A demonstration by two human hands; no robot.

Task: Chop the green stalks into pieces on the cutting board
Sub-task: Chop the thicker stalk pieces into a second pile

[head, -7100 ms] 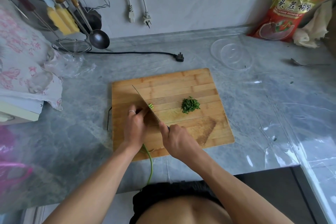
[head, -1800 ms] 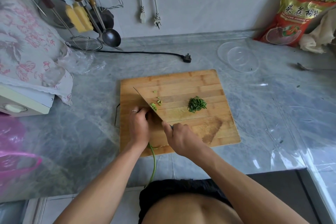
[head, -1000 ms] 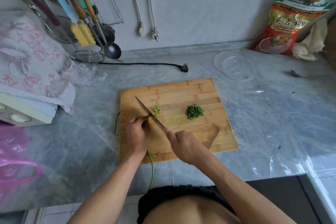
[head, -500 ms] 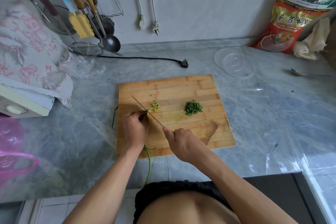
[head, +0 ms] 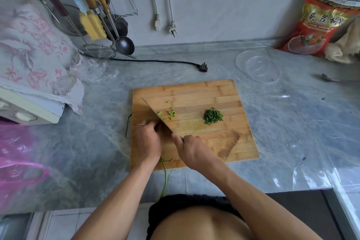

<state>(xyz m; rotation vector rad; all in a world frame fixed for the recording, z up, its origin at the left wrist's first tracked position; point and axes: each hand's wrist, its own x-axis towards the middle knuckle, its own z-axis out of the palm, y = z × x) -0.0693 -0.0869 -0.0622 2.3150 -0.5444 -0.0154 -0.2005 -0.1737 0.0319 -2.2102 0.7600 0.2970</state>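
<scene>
A wooden cutting board (head: pixel 214 91) lies on the grey counter. My left hand (head: pixel 149 141) presses curled fingers on the green stalks (head: pixel 165 177), whose long ends trail off the board's near edge toward me. My right hand (head: pixel 191 151) grips the handle of a cleaver (head: pixel 155 112); its blade lies edge-down on the board right beside my left fingers. Several short cut pieces (head: pixel 171 113) lie just right of the blade. A pile of finely chopped greens (head: pixel 212 116) sits at the board's middle right.
A clear plastic lid (head: pixel 258 66) lies behind the board on the right, with a red bag (head: pixel 321 23) and a spoon (head: pixel 331 79) beyond it. A black plug and cord (head: pixel 202 67) lie behind the board. Utensils (head: pixel 109 31) hang at the back left over a cloth-covered appliance (head: pixel 29 48).
The cleaver has kept chopping beside my left fingers, and more short green pieces lie right of the blade now. My left hand stays on the stalks.
</scene>
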